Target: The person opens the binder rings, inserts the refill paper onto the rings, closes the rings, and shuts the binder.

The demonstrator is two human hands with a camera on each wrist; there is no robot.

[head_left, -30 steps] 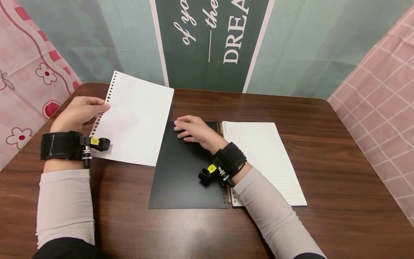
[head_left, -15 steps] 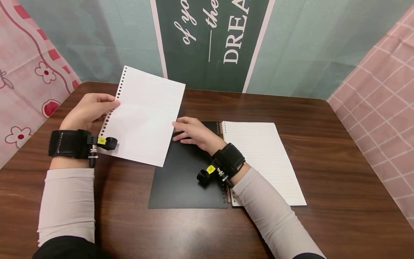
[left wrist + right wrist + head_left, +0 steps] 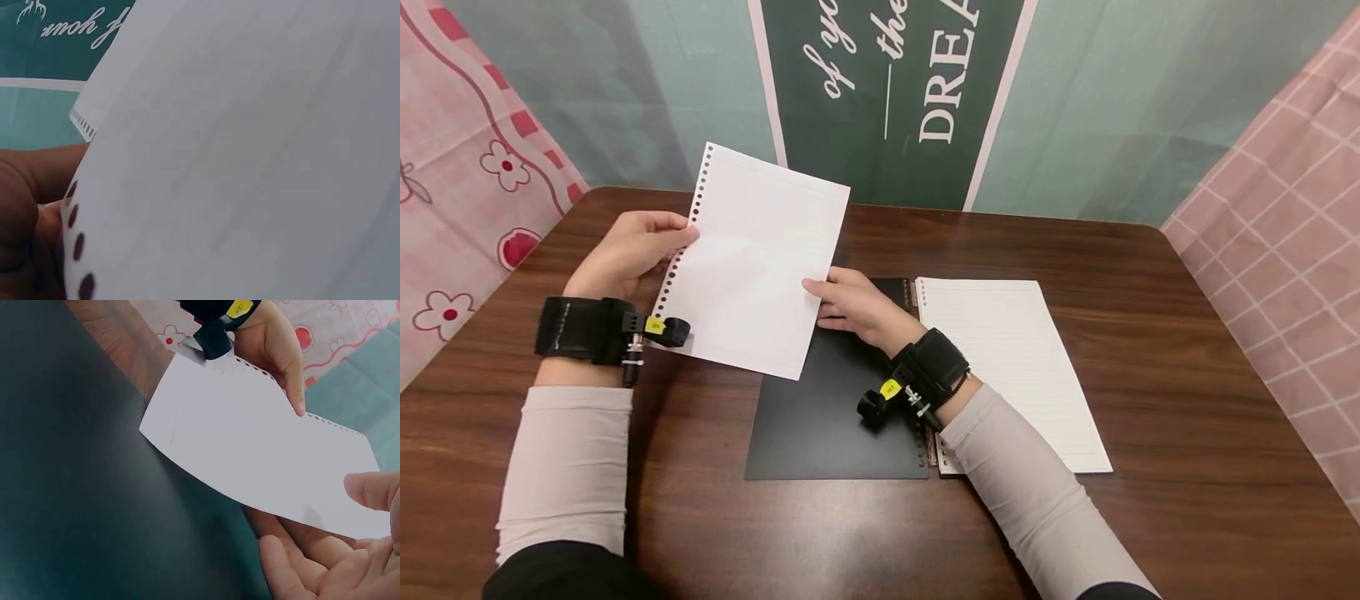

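Left hand (image 3: 628, 254) pinches punched ruled sheet (image 3: 752, 262); right hand (image 3: 850, 307) relaxed, touching sheet edge.

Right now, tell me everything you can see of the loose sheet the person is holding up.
The loose sheet is one white, faintly ruled leaf of paper with a row of punched round holes down its left edge. It is lifted off the wooden table, tilted, and overlaps the far left corner of the black cover of the open notebook. The left hand pinches its punched edge; the right hand meets its right edge, thumb above the sheet and fingers below in the right wrist view. It looks blank, flat and uncreased.
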